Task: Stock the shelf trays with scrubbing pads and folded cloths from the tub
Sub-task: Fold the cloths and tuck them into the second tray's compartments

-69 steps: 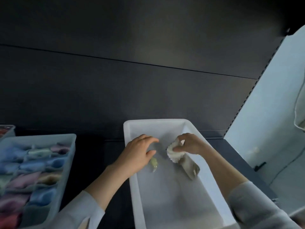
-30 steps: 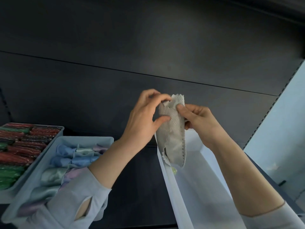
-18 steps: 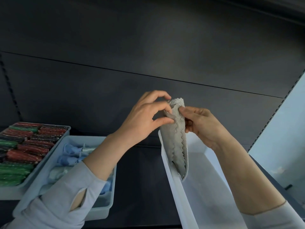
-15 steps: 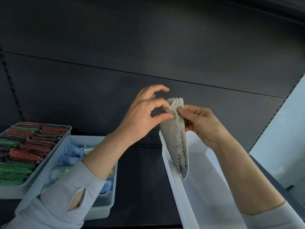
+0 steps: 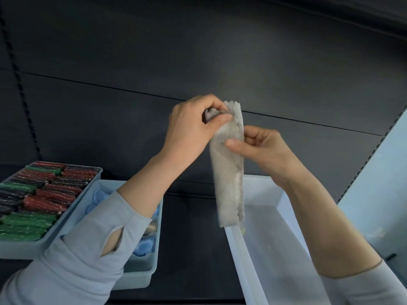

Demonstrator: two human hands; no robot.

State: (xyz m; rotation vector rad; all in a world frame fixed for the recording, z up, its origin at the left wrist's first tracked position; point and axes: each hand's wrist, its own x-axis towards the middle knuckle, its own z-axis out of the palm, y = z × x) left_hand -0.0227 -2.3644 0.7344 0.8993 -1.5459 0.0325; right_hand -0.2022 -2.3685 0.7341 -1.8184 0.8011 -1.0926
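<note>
Head camera gave us both hands raised in front of the dark shelf back panel (image 5: 198, 51), working one grey cloth (image 5: 229, 172) between them. Our left hand (image 5: 189, 130) had its fingers curled over the top corner of the cloth, bunching it against the thumb. Our right hand (image 5: 262, 148) pinched the cloth lower down, thumb pressed across its front and the other fingers folded behind. The cloth hung upright as a narrow folded strip with a ribbed weave and a zigzag edge, its lower end dangling just above the near left rim of the white tub (image 5: 284, 201). We took the tub as our landmark: it stood on the dark shelf below the cloth, and a small pale green scrap (image 5: 243, 230) showed inside it close to that rim. Left of the tub, apart from it, sat a pale blue tray (image 5: 141, 276) with blue cloths (image 5: 141, 249) in it, partly hidden by our left sleeve (image 5: 83, 260). Further left of the tub, touching that tray, stood another tray (image 5: 19, 249) packed with red, green and dark scrubbing pads (image 5: 41, 192) in rows.
</note>
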